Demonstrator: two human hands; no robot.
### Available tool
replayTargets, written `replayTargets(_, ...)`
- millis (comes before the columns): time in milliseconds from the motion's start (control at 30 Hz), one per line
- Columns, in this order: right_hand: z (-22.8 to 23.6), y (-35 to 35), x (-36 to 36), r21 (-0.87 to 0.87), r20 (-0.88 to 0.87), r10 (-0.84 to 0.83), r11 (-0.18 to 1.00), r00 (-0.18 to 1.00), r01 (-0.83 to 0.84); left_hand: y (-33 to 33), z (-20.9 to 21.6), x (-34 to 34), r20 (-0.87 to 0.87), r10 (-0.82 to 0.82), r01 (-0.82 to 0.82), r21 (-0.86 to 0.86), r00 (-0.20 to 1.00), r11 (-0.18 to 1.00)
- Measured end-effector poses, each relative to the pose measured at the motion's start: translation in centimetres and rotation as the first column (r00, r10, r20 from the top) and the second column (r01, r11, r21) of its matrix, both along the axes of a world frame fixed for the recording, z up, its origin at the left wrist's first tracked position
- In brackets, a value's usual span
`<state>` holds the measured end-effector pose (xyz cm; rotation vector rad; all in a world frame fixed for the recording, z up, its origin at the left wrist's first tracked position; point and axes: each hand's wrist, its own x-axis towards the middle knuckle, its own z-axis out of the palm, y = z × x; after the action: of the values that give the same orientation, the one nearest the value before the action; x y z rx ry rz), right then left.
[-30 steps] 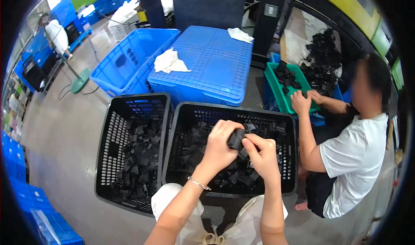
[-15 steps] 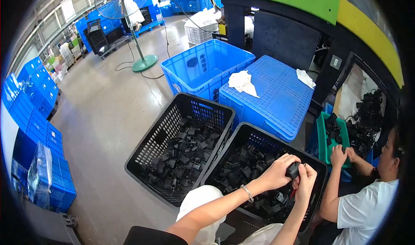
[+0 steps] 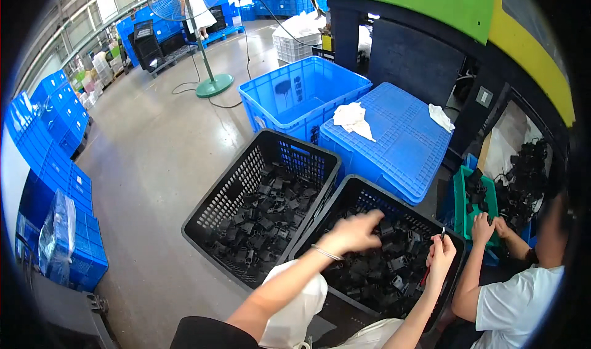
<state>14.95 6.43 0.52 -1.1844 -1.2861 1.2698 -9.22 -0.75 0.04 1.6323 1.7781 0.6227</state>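
Observation:
My left hand [image 3: 354, 233], slightly blurred and wearing a bracelet, is over the near right black crate [image 3: 454, 269]. Its fingers are apart and nothing shows in them. The crate is filled with loose black plastic parts [image 3: 363, 264]. At the crate's right side my right hand [image 3: 441, 258] is closed around a slim red-handled tool [image 3: 425, 277]. The narrow tip points up above the fingers; its exact kind is too small to tell. Beside it on the left stands a second black crate [image 3: 212, 192], with similar black parts [image 3: 265, 213] in it.
An open blue bin [image 3: 301, 93] and a lidded blue bin [image 3: 394, 139] with white cloths [image 3: 354, 120] stand beyond the crates. At right, a co-worker's hands [image 3: 486, 229] are by a green tray [image 3: 462, 204]. A green-based fan [image 3: 214, 85] stands farther off.
The black part both hands held has left them. My left hand has moved left and down, its fingers opening. My right hand keeps the red-handled tool. The view has shifted slightly.

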Motion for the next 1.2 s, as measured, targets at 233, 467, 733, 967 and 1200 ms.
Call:
replayTargets(233,0.1,-0.6,-2.0,0.001,0.156,0.143,0.989,0.977,-0.145,-11.5,-18.7,-18.9,-0.438,0.660,-0.784,-0.218,0.611,0.581)
replayTargets(467,-0.2,-1.1,-3.4,-0.041,0.271,0.264,0.964,0.926,-0.262,-18.8,-30.5,-17.8,-0.530,0.387,-0.647,-0.503,0.755,0.573)
replayTargets(733,-0.6,-1.0,-3.4,0.005,0.307,0.253,0.964,0.918,-0.267,-16.6,-28.4,-15.4,-0.666,0.087,-0.550,-0.526,0.741,0.649)
replayTargets(967,-0.7,-1.1,-2.2,0.039,0.312,0.218,0.969,0.925,-0.242,-16.7,-22.7,-14.4,-0.723,-0.141,-0.454,-0.561,0.677,0.692)
replayTargets(1200,-0.6,-0.9,-1.3,0.073,0.363,0.205,0.966,0.909,-0.246,-16.9,-3.2,-14.8,-0.510,0.618,-0.677,0.091,0.598,0.731)
